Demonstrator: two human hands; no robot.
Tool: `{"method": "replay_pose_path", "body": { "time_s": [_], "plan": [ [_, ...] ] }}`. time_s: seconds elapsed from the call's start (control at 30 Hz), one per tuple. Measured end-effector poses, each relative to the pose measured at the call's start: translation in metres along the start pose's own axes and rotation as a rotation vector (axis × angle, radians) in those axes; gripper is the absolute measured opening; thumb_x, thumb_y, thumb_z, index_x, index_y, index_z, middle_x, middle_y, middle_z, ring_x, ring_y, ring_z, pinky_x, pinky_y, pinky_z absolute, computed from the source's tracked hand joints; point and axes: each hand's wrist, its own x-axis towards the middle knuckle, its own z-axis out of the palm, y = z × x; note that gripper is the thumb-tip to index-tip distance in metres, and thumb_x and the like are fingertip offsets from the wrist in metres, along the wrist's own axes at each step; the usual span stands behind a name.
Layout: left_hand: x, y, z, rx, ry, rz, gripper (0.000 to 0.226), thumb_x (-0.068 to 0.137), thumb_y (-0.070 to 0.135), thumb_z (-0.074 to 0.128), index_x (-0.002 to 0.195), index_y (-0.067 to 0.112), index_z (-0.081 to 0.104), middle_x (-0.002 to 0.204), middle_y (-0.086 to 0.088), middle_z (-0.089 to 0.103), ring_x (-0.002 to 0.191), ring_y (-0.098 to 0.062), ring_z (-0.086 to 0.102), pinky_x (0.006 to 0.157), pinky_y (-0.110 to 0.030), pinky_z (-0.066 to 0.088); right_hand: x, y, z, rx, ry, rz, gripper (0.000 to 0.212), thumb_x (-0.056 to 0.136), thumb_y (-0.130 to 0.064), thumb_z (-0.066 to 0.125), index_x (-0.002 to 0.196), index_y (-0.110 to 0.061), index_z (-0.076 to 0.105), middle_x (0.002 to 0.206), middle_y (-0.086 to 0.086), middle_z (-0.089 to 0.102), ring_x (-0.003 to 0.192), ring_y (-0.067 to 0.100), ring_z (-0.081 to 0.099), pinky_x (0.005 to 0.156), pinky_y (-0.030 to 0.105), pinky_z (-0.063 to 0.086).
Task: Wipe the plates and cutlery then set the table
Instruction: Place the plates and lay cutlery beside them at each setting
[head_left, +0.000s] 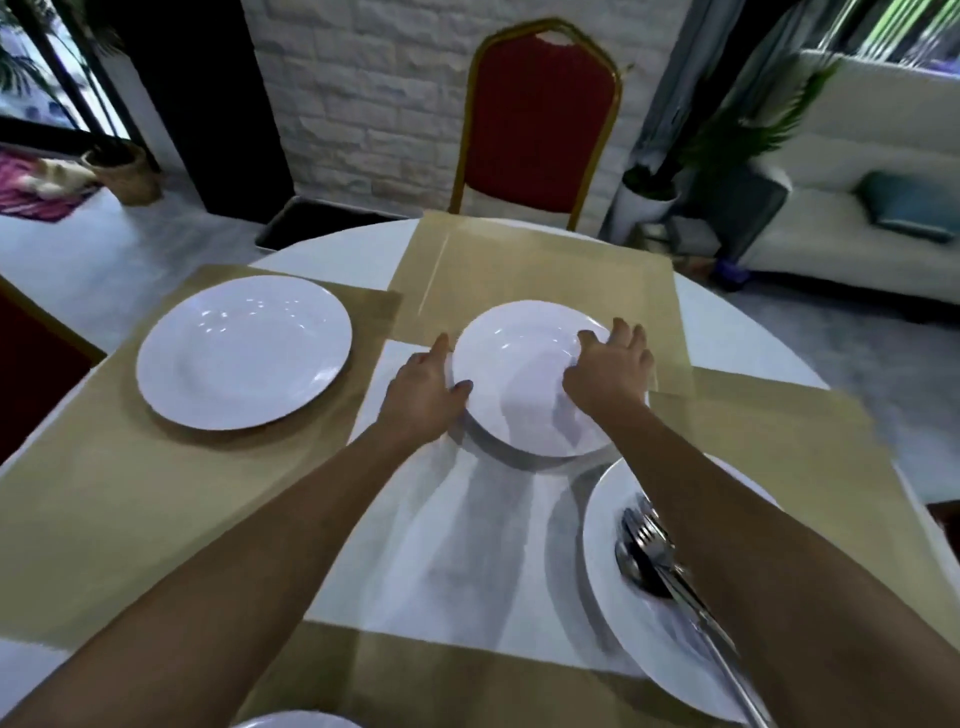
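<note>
A white plate (519, 374) is held a little above the round white table (332, 249), its far half over the tan placemat (540, 265) in front of the red chair. My left hand (423, 387) grips its left rim, thumb on top. My right hand (613, 366) grips the right rim, thumb over the edge. A second white plate (244, 351) lies on the left placemat (104, 467). A third plate (623, 623) at the lower right carries a fork (649, 530), a spoon (631, 564) and long metal handles.
A red chair with a gold frame (540, 119) stands behind the table. More placemats lie at the right (779, 447) and near edge (415, 686). Another plate's rim (296, 721) shows at the bottom. A sofa (857, 208) and potted plants are at the back right.
</note>
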Motion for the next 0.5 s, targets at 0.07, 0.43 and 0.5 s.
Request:
{"method": "replay_pose_path", "body": {
  "time_s": [0.07, 0.43, 0.5],
  "plan": [
    [0.003, 0.01, 0.014, -0.049, -0.091, -0.036, 0.076, 0.092, 0.043, 0.054, 0.151, 0.014, 0.014, 0.143, -0.014, 0.045, 0.127, -0.034, 0.046, 0.104, -0.042, 0.04, -0.003, 0.02, 0.003, 0.059, -0.061, 0.086, 0.048, 0.089, -0.021, 0.051, 0.136, -0.02, 0.042, 0.145, 0.017, 0.027, 0.134, 0.038, 0.026, 0.107, 0.044, 0.029],
    [0.065, 0.064, 0.022, -0.136, -0.009, 0.07, 0.065, 0.089, 0.015, 0.06, 0.144, 0.003, 0.027, 0.135, -0.018, 0.051, 0.12, -0.036, 0.049, 0.096, -0.034, 0.042, 0.043, 0.069, -0.024, 0.583, 0.056, 0.17, 0.042, 0.09, -0.014, 0.052, 0.131, -0.005, 0.051, 0.124, 0.017, 0.054, 0.112, 0.033, 0.053, 0.092, 0.033, 0.044],
    [0.09, 0.08, 0.027, -0.158, 0.004, 0.034, 0.065, 0.09, 0.018, 0.059, 0.144, 0.003, 0.027, 0.137, -0.017, 0.049, 0.122, -0.035, 0.048, 0.099, -0.038, 0.044, 0.065, 0.075, -0.034, 0.644, 0.088, 0.216, 0.032, 0.092, -0.017, 0.053, 0.121, -0.005, 0.057, 0.111, 0.012, 0.058, 0.102, 0.028, 0.056, 0.079, 0.027, 0.046]
  ]
}}
